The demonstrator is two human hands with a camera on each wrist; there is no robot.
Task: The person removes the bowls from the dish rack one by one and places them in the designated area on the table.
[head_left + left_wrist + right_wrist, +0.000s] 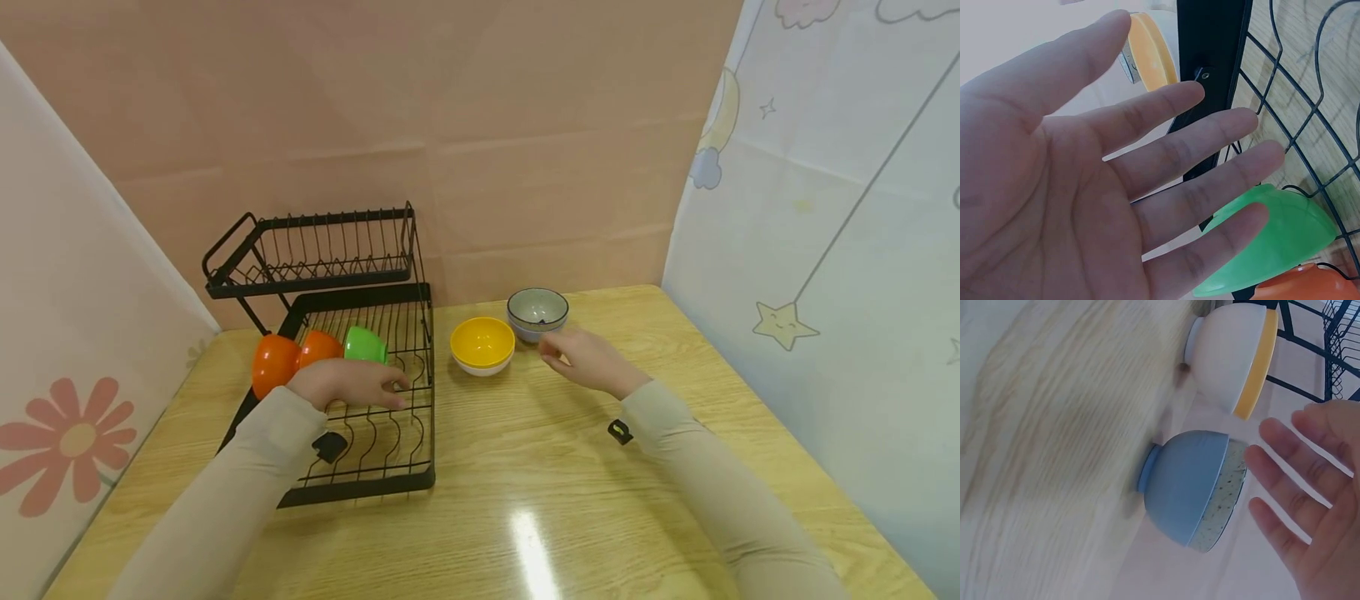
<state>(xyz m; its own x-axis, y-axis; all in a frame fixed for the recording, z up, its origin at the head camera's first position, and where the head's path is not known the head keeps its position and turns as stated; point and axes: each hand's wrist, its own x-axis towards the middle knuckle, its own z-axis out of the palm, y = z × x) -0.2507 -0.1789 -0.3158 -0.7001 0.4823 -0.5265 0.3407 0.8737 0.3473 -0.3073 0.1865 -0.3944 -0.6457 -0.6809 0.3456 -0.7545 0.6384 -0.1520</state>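
My left hand (348, 383) is over the lower tier of the black dish rack (356, 482), fingers spread and relaxed, holding nothing. Beside it in the rack a green bowl (365, 344) and two orange bowls (274, 365) stand tilted on their sides in a row. My right hand (588, 360), fingers loosely extended and holding nothing, is next to the blue bowl (1185, 481). A grey speckled rim (1222, 494) rises above this bowl's blue wall. Left of it, a bowl (482, 346), yellow inside and white outside, stands upright on the table.
An upper rack tier (315, 250) of black wire overhangs the back of the lower one. The wooden table (480, 467) meets a pink cloth backdrop (450, 125) behind, with printed cloth sheets (840, 250) at both sides.
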